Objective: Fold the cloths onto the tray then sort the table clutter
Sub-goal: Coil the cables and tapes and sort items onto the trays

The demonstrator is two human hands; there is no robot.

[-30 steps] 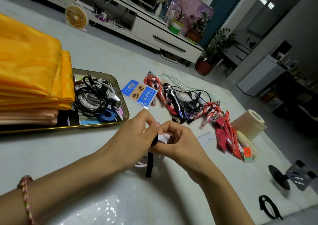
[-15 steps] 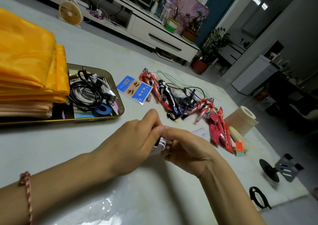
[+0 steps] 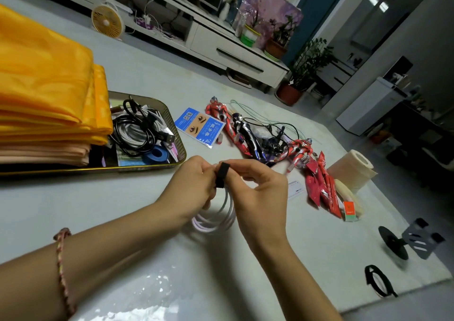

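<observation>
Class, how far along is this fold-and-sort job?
Done: folded orange cloths stacked on the gold tray. In hand: left hand and right hand pinch a black strap round a coiled white cable. Left: red toy figures, red sachets, blue packet on the table.

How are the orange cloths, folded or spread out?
Folded. The orange cloths lie stacked in flat layers on the tray, folded edges showing.

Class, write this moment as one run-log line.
stage: sorting clutter | left hand: grips coiled white cable | right hand: pinches black strap on coil | cloths: folded on tray
</observation>
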